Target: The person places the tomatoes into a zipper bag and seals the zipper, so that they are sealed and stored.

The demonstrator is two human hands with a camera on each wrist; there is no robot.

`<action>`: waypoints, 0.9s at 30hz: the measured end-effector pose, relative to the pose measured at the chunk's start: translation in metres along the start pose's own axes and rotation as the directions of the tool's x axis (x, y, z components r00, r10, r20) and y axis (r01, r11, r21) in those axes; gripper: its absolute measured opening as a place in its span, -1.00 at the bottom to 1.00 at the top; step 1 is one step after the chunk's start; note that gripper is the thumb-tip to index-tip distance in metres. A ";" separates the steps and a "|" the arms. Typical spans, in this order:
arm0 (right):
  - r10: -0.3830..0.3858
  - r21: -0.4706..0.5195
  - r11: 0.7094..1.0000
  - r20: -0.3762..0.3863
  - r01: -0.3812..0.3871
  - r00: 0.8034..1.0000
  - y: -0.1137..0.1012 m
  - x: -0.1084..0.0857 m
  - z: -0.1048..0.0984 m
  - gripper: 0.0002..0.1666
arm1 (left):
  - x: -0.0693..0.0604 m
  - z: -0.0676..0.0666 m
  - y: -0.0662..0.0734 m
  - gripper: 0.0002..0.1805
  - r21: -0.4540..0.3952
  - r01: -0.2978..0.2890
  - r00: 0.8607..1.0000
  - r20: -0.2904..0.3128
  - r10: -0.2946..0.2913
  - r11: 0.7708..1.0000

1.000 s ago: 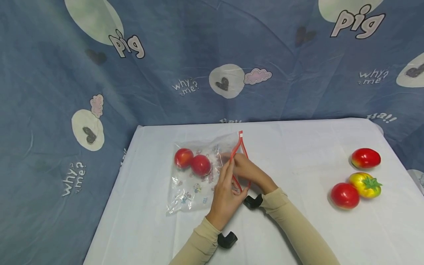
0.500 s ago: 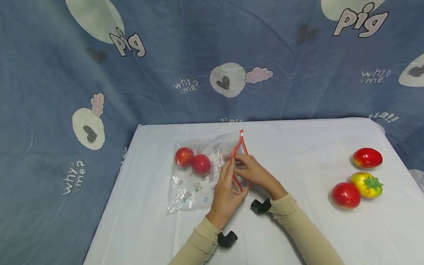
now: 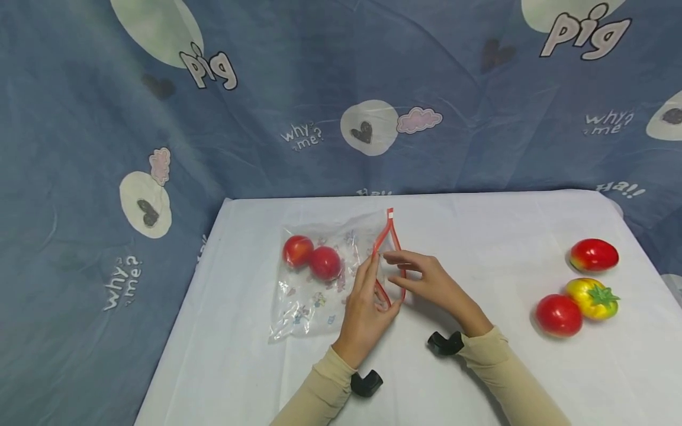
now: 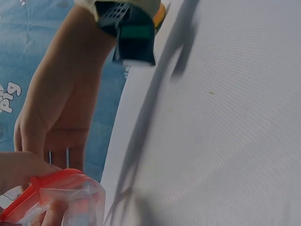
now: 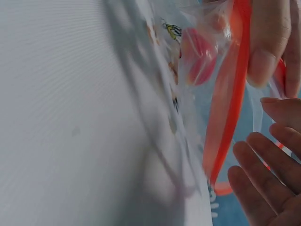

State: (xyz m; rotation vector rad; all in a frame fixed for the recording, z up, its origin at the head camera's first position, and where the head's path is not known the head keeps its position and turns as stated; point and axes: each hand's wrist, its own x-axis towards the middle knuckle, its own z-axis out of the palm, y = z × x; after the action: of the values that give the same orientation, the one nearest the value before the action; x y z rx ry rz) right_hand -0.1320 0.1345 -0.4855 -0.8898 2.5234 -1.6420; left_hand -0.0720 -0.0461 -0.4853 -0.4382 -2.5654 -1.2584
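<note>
Steady the clear printed plastic bag (image 3: 306, 299) by its red plastic rim (image 3: 382, 235), apparently pinched in the left grip (image 3: 364, 319); move the loose-fingered, unladen right grip (image 3: 434, 281) alongside without snagging.

Left sleeve (image 3: 315, 387) and right sleeve (image 3: 512, 374): beige, long, wrinkled. Left wrist unit (image 3: 366, 384) and right wrist unit (image 3: 445, 344): black, bent. Right one, close view: slotted grille (image 4: 116, 13), dark green panel (image 4: 135, 32).

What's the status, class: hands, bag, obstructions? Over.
Left hand holding bag open. Right hand empty, at bag's mouth. Two red fruits inside. No obstruction seen.
</note>
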 end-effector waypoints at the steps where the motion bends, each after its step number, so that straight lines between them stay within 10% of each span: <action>1: -0.007 -0.007 1.000 -0.010 0.007 1.000 0.000 -0.003 -0.002 -0.45 | 0.000 0.000 0.000 0.12 -0.002 0.003 1.000 0.001 -0.003 1.000; 27: 0.007 -0.363 0.927 -0.236 -0.095 0.972 -0.003 -0.082 -0.078 -0.28 | -0.002 0.001 0.000 0.15 -0.026 0.019 1.000 0.013 -0.019 0.999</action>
State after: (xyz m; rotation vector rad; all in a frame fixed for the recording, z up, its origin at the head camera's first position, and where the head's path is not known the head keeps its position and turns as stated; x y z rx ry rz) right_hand -0.0854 0.2366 -0.4715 -0.6685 3.0588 -1.3423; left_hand -0.0700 -0.0457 -0.4865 -0.4290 -2.5720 -1.3010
